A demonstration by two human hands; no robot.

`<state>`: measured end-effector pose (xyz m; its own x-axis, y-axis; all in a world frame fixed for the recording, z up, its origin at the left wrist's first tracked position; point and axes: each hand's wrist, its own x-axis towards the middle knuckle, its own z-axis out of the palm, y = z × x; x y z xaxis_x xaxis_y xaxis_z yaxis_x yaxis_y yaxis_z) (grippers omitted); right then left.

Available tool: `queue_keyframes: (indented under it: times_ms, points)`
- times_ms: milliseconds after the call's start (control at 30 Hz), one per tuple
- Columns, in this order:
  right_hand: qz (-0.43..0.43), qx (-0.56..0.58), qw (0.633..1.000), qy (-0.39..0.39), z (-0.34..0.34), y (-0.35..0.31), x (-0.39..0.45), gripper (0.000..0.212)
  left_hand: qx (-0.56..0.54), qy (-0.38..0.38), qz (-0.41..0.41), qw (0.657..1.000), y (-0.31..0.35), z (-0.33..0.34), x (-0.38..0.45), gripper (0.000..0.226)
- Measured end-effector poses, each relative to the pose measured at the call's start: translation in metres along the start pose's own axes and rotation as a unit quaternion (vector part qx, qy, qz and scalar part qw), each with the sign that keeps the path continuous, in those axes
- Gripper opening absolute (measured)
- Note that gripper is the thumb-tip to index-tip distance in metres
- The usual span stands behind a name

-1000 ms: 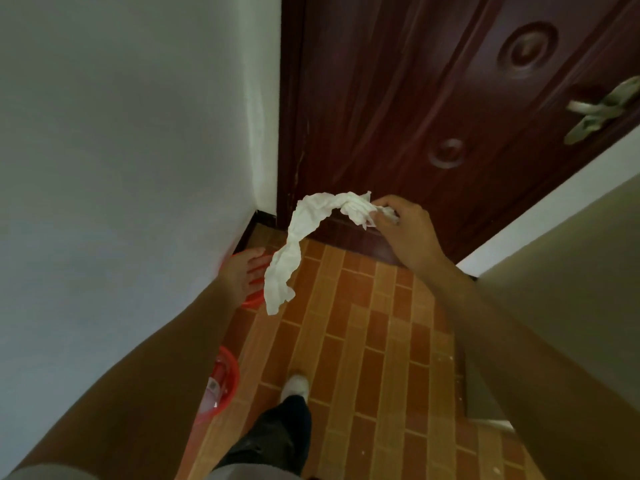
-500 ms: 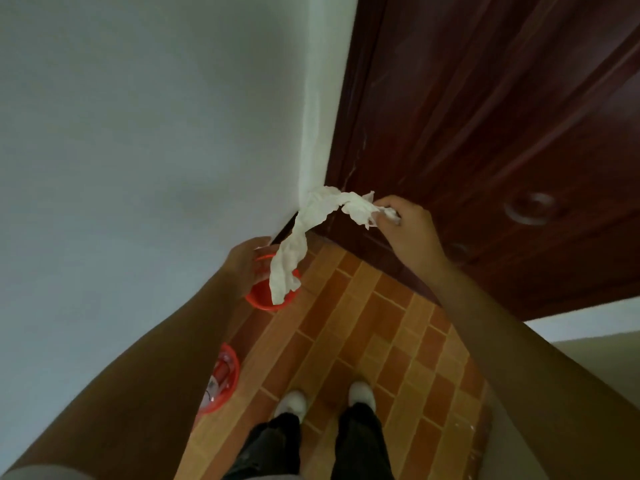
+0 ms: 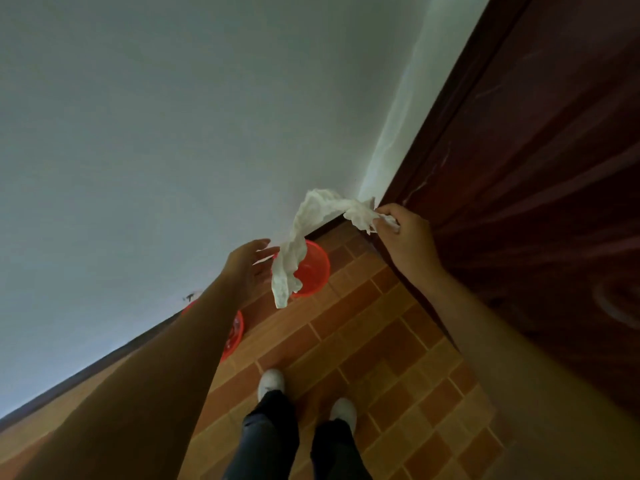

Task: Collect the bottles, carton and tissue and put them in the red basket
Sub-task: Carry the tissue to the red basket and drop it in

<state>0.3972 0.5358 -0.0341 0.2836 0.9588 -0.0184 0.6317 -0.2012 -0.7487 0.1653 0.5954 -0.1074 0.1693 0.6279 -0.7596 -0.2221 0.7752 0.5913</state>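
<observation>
Right hand (image 3: 407, 237), centre right of frame: fingers pinched shut on one end of crumpled white tissue (image 3: 299, 244), a limp wrinkled strip arching, then drooping leftward. Left hand (image 3: 247, 263): spread open, palm up, empty, just beside the tissue's hanging end. Beneath: round red basket (image 3: 313, 271), glossy plastic, on brick-patterned floor tiles (image 3: 381, 341) against a smooth pale wall (image 3: 173, 133).

A home entryway corner, seen from above.

A dark red-brown panelled wooden door (image 3: 540, 188) with carved round ornaments meets a plain white plastered wall (image 3: 173, 133) at a corner. The floor (image 3: 381, 341) is laid with orange and brown brick-pattern tiles, edged by a dark skirting strip along the wall. Two red plastic baskets (image 3: 313, 271) stand on the floor against the wall, household things in a domestic hallway.
</observation>
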Motion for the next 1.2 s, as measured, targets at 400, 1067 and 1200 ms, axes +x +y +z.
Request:
queue_keyframes:
  times_ms: [400, 1067, 1200]
  points:
    - [-0.001, -0.003, 1.0, 0.008, 0.13, 0.133, 0.067, 0.018, -0.003, 0.019, -0.023, 1.0, -0.083, -0.043, 0.192, 0.025]
    - [-0.036, -0.107, 0.993, -0.045, 0.381, 0.355, 0.142, 0.023, 0.208, 0.026, 0.124, 0.97, -0.21, -0.099, 0.479, 0.042]
    - [-0.028, -0.107, 0.992, -0.058, 0.391, 0.366, 0.153, 0.021, 0.352, 0.073, 0.213, 0.908, -0.22, -0.107, 0.48, 0.05]
